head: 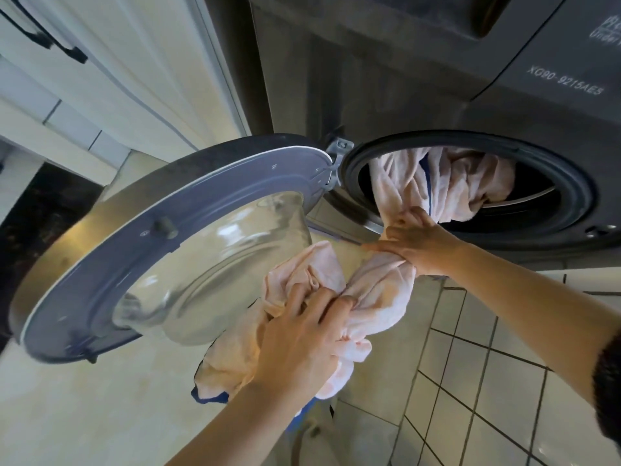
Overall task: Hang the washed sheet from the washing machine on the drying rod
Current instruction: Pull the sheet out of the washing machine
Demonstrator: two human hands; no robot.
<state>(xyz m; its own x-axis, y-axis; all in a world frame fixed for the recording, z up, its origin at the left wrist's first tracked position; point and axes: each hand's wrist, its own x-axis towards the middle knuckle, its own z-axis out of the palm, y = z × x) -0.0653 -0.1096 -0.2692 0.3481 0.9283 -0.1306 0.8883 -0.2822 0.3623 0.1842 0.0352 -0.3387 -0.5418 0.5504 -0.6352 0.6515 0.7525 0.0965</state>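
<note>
I am looking down at the dark grey washing machine, whose round door is standing swung open to the left on its hinge. The pale pink sheet is trailing out of the drum opening in a twisted rope, part of it still bunched inside the drum, above and beyond my right fingers.

My right hand is reaching in from the right, and its fingers are wrapping round the twisted neck of the sheet just at the lower edge of the opening, gripping it tight. From that grip the sheet is running down and to the left toward my other hand.

My left hand is coming up from the bottom of the view, and its fingers are curling into a loose bundle of the same sheet, holding it just in front of the door's glass bowl. Below those fingers more of the sheet is hanging down in folds, and a dark blue edge is showing at its lowest part; another thin blue strip is showing in the sheet up inside the drum.

To the right of both hands, a tiled floor with dark grout lines is stretching away. To the left of my left fingers, past the door, a pale cupboard front with a black handle is standing.
</note>
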